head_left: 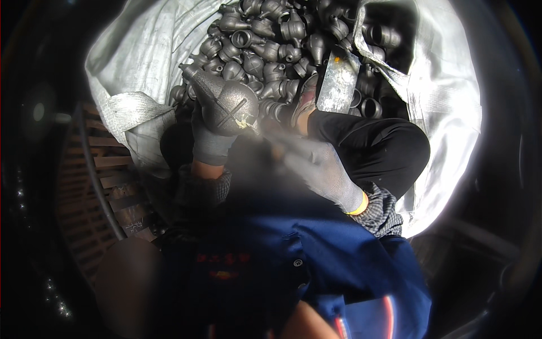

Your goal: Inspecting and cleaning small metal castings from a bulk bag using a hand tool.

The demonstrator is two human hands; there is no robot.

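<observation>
A grey cast-metal part [231, 110] with a round, bulbous body and a narrow neck is held up at the middle left. Its face carries a raised cross and a pale yellow smear near the lower edge. My left hand [212, 141], in a grey glove, is closed round it from behind and below, so most of its fingers are hidden. My right hand [319, 169], in a grey glove with a yellow cuff, points toward the smear with fingers drawn together. Motion blur covers its fingertips, and whatever they pinch cannot be made out.
A large white woven sack [451, 107] with folded-down sides surrounds a heap of similar metal castings [265, 51]. A scuffed metal plate [339, 85] leans among them, beside my shoe [305, 101]. My bent leg [384, 147] lies at right. A slatted rack [113, 164] stands at left.
</observation>
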